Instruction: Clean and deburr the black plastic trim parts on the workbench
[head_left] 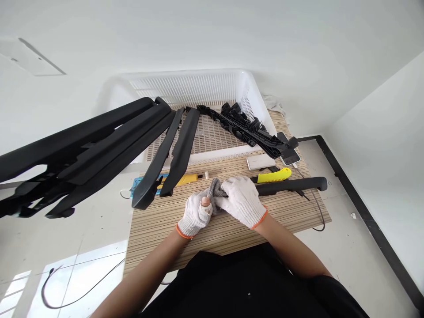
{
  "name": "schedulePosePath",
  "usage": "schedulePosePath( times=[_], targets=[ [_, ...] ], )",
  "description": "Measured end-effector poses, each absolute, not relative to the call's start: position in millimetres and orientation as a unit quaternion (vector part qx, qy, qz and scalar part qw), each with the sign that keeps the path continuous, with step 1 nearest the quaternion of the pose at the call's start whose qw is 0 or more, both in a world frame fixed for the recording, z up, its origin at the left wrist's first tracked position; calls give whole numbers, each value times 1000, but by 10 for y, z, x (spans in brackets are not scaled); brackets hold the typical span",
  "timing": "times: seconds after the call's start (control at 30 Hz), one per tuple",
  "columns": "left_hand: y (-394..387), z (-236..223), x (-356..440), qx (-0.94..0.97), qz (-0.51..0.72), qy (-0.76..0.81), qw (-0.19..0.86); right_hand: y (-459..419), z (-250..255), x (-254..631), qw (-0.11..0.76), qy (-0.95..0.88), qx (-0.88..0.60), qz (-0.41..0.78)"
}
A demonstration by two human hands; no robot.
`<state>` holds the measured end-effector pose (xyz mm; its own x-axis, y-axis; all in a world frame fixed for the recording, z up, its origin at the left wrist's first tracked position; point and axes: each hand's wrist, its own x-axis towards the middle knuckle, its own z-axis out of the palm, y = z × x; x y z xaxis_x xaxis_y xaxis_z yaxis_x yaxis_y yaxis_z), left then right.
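Cloth of fluffy grey fabric (215,187) is bunched between my two hands, in front of my body and over the striped, wood-toned worktop (159,240). My left grip (194,215), in a white knitted glove with an orange cuff, is closed on it, the bare tip of the thumb (205,202) poking out of the glove. My right grip (241,198), gloved the same way, has its fingers drawn together on the cloth from the other side, back of the hand upward. A long black plastic strip (291,185) runs out to the right from behind my right grip, its rounded end at the worktop's right edge; the other end is hidden by glove and cloth, so I cannot tell how firmly my fingers bear on it.

Just beyond the right grip lies a bright yellow tool with a ridged handle (274,176), then a flat white rectangular block (260,161), and to the right of that a dark-screened smartphone (290,158). Beyond the left grip, two shorter black plastic pieces (183,150) slant over a slim yellow tool with a dark tip (188,179). Farther beyond both grips stands a large white slatted plastic basket (218,153), with long black plastic mouldings (119,132) jutting out leftward and a tangle of thin black parts (248,128) at its right.
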<state>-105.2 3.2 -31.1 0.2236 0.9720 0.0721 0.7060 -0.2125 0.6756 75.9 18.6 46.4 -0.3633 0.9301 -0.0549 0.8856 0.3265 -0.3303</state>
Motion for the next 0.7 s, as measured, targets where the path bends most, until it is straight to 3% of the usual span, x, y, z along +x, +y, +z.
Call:
schedulePosePath(
  times=[0.27,0.4,0.57,0.7],
  targets=[
    [-1,-230,-1079,752,228,567,248,219,429,1737,76,-769,-622,124],
    [60,-117,-1032,785,172,581,129,143,284,2039,124,-802,-576,99],
    [239,281,-733,816,148,558,-24,-32,-9,1985,250,-801,-544,-28],
    [396,575,-298,881,201,427,40,-112,-116,1900,265,-801,-534,-56]
  ],
)
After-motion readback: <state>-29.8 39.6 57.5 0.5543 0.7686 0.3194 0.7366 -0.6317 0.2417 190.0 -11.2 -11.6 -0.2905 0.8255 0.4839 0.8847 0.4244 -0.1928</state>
